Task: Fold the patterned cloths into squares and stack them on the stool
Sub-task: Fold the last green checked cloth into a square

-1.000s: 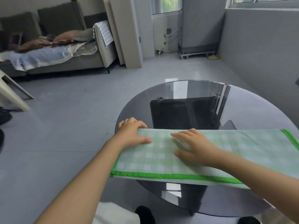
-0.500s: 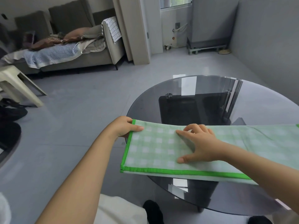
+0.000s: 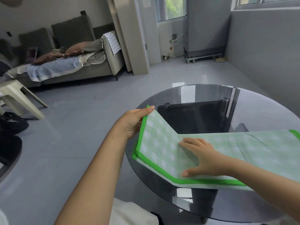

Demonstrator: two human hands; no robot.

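Observation:
A green-checked cloth [image 3: 243,148] with a bright green border lies folded into a long strip across the near side of the round dark glass table [image 3: 211,98]. My left hand [image 3: 134,122] grips the strip's left end at its far corner and holds that end lifted off the glass, tilted up toward the right. My right hand [image 3: 199,156] presses flat on the cloth just right of the bend, fingers spread. A beige plastic stool [image 3: 14,93] stands on the floor at the far left.
A grey sofa [image 3: 78,62] piled with blankets and cushions lines the back wall. Dark bags [image 3: 11,124] lie on the floor beside the stool. A grey cabinet on a stand [image 3: 206,30] sits by the window. Grey tiled floor stretches between table and stool.
My left hand moved from resting on the cloth to gripping its left end, and has lifted that end up off the table. My right hand stayed pressing near the middle.

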